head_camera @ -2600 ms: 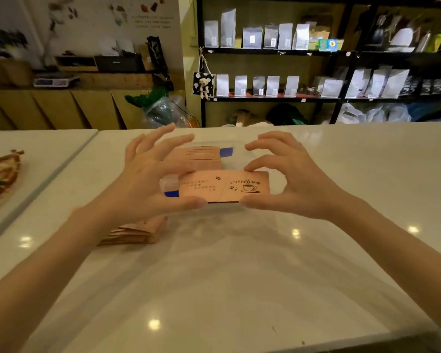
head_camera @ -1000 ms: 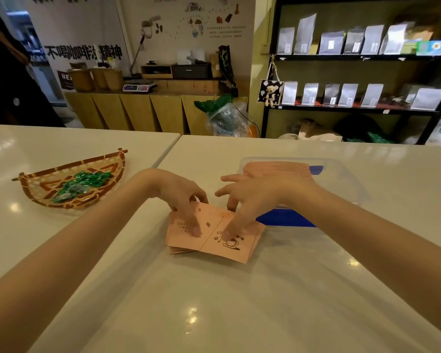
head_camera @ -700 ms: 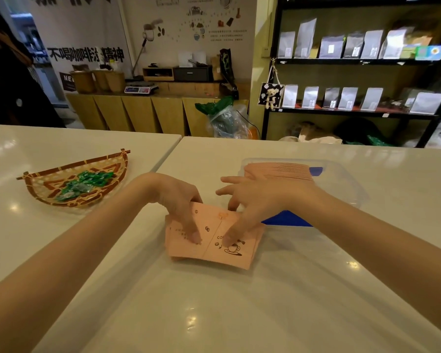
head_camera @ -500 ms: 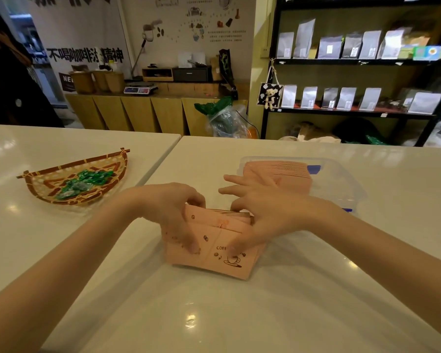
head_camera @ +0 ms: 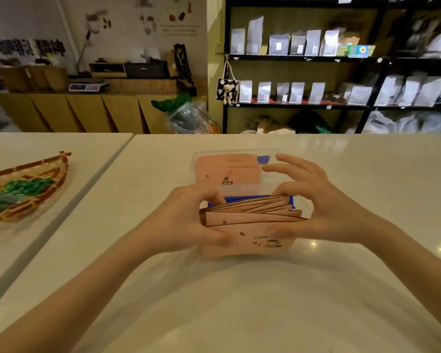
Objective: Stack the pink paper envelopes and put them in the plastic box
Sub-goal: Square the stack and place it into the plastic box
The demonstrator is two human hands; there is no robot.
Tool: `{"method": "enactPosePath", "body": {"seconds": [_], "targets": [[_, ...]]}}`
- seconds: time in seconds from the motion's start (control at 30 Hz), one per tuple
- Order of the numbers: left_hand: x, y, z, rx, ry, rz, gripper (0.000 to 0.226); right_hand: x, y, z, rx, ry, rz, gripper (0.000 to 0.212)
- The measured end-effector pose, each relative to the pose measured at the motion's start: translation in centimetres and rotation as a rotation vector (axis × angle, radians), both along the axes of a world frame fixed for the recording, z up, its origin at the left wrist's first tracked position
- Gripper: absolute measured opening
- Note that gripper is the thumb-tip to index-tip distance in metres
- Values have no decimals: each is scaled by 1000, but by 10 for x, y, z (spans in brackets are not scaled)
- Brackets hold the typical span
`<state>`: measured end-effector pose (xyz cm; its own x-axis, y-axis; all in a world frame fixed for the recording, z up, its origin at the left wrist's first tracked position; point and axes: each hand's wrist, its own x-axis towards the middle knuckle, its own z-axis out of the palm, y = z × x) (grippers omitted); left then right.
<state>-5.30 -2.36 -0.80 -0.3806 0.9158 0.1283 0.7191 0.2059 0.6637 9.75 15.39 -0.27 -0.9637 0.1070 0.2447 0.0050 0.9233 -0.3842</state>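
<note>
A bunch of pink paper envelopes (head_camera: 250, 222) with a coffee cup print stands on edge on the white table, fanned unevenly at the top. My left hand (head_camera: 189, 220) grips its left end and my right hand (head_camera: 318, 210) grips its right end. Right behind it sits the clear plastic box (head_camera: 267, 186) with blue clips. Inside the box a row of pink envelopes (head_camera: 228, 168) stands packed along its left part. My right fingers reach over the box's near rim.
A woven bamboo tray (head_camera: 49, 171) with green wrapped sweets lies on the neighbouring table at the left, across a gap between the tabletops (head_camera: 92, 184). Dark shelves with silver pouches (head_camera: 290, 47) and a wooden counter stand far behind the table.
Both hands gathered the envelopes that lay flat on the table, lifted them on edge and brought them in front of the box. The view shifted right.
</note>
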Motion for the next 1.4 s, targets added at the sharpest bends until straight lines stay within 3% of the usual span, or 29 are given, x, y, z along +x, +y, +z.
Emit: {"method": "enactPosePath", "body": {"seconds": [0.07, 0.63, 1.0, 1.17, 1.27, 1.4], "targets": [[0, -1, -7, 0, -55, 6, 39, -1, 1, -10, -10, 40, -22, 51], [-22, -21, -25, -17, -128, 55, 45, -8, -5, -32, -134, 14, -82, 65], [-18, -28, -41, 49, -341, 39, 53, -9, -5, -44, -196, 2, -107, 55], [-3, -21, -48, 144, -314, 53, 65, -17, -19, -53, -161, 34, -151, 76], [4, -18, -50, 222, -277, 118, 59, -21, -24, -59, -152, 91, -215, 81], [8, -18, -46, 274, -277, 127, 52, -18, -27, -50, -214, 116, -222, 61]]}}
